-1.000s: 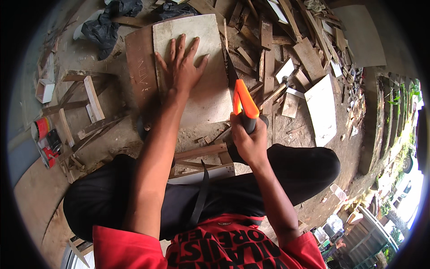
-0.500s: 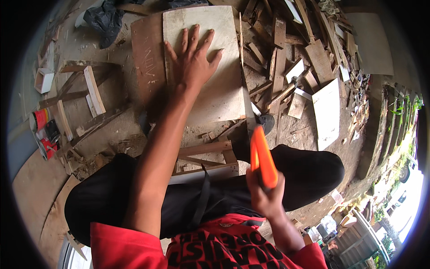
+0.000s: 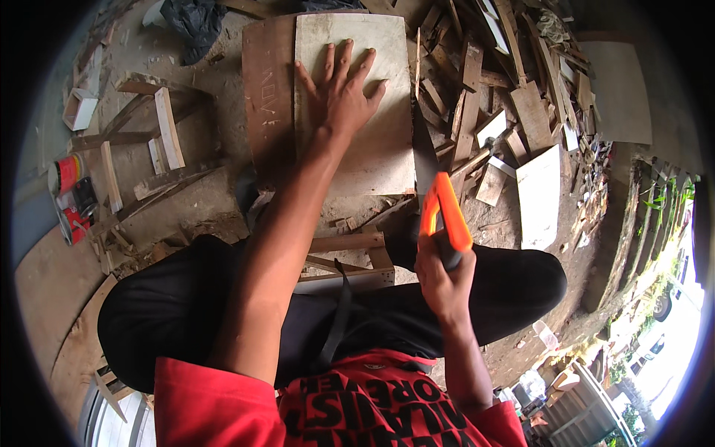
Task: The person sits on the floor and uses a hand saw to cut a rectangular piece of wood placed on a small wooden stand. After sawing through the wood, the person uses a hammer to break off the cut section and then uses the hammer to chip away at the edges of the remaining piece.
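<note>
My left hand point(image 3: 344, 103) lies flat with spread fingers on a pale plywood sheet point(image 3: 376, 153). Under that sheet, a reddish-brown board point(image 3: 267, 104) sticks out on the left. In my right hand point(image 3: 445, 281) is the orange and black handle of a handsaw point(image 3: 456, 212). The saw's dark blade point(image 3: 426, 156) runs along the plywood's right edge. Beyond the blade, a thin wood strip point(image 3: 417, 67) stands beside that edge, with a narrow gap between them. Whether the strip is still joined to the sheet I cannot tell.
Scrap wood point(image 3: 469, 112) is heaped on the right, with a white panel point(image 3: 538, 197) at its near side. A wooden frame point(image 3: 170, 127) lies to the left, near a red and black container point(image 3: 72, 197). Between my legs is a small wooden frame point(image 3: 346, 244). A black plastic bag point(image 3: 195, 30) lies at the far left.
My right hand has pushed the saw forward, away from my body. The view has shifted slightly, and my left hand stays flat on the plywood.
</note>
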Motion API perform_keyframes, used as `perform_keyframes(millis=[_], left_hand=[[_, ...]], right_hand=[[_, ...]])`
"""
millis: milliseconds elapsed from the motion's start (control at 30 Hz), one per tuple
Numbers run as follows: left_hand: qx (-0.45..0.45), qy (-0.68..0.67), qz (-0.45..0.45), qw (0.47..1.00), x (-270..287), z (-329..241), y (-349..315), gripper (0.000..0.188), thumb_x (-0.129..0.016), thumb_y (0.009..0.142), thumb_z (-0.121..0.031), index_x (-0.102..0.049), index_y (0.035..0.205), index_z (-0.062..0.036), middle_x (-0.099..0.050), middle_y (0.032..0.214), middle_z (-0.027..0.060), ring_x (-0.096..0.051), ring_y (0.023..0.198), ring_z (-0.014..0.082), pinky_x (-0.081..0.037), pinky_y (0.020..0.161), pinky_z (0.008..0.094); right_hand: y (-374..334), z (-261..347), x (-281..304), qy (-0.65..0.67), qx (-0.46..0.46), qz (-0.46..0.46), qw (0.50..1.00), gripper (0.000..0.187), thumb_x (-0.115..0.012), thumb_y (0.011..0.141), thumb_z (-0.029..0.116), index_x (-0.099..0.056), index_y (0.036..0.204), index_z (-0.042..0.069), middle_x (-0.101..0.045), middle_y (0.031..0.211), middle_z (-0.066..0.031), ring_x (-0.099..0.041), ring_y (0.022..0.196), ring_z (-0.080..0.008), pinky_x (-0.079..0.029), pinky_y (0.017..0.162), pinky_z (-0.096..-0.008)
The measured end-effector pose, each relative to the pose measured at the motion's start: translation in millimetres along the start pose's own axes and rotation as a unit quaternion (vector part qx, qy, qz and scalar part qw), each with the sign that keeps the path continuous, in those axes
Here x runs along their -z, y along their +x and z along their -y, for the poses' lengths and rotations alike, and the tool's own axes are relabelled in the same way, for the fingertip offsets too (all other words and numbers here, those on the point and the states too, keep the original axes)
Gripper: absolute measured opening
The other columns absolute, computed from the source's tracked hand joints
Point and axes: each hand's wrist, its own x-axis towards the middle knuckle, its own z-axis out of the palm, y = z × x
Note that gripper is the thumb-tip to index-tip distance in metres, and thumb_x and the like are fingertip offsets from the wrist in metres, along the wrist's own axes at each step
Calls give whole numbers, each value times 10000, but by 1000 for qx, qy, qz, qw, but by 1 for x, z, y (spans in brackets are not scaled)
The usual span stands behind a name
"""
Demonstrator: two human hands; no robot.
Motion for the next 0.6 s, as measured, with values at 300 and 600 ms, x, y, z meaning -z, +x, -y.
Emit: perform_keyframes(millis=[300,600], left_hand=[[-13,-1,-19,1000,-3,4,0,616,-452,957,-643,-425,1510,-371,-296,1640,-8,-212,1532,245,8,1144,755],[-10,6,-34,999,-1,-2,1,587,-480,952,-628,-460,1484,-383,-351,1611,3,-249,1517,248,-11,1139,757]], right_hand=[[-102,22,37,-85,-32,47,995,168,-592,909,-17,-517,1057,-39,-533,651,27,-466,561,-27,-371,534,-202],[116,-20,-15,18,-52,5,998,163,-630,955,125,-578,845,16,-511,619,39,-458,550,-38,-367,492,-244]])
